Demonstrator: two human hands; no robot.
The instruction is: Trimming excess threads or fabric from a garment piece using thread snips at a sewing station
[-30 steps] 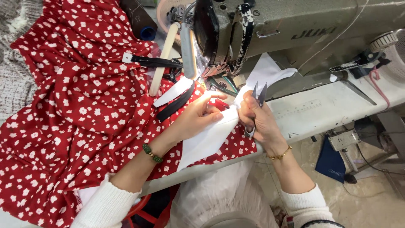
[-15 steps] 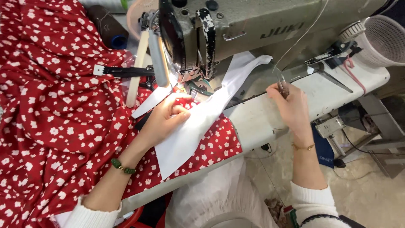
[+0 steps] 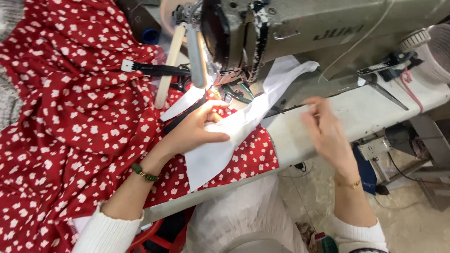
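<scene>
My left hand (image 3: 194,133) rests on a white fabric strip (image 3: 213,159), fingers curled and thumb across it, right in front of the presser foot (image 3: 224,91) of an industrial sewing machine (image 3: 290,33). The strip runs up under the machine's arm and lies over red fabric with white flowers (image 3: 75,122). A black zipper (image 3: 157,69) lies on the red fabric. My right hand (image 3: 328,133) is motion-blurred above the white machine table (image 3: 375,112), fingers apart, nothing visible in it. Small scissors (image 3: 375,86) lie on the table by the machine's base.
A wooden stick (image 3: 168,65) leans at the machine's left. A white ribbed container (image 3: 438,51) stands at the far right. Below the table edge are my lap in white cloth (image 3: 234,220), a red stool (image 3: 150,241) and a concrete floor with cables.
My right hand held small scissors by the white strip, carried them right to the machine bed, and now swings back left empty. My left hand has stayed on the strip.
</scene>
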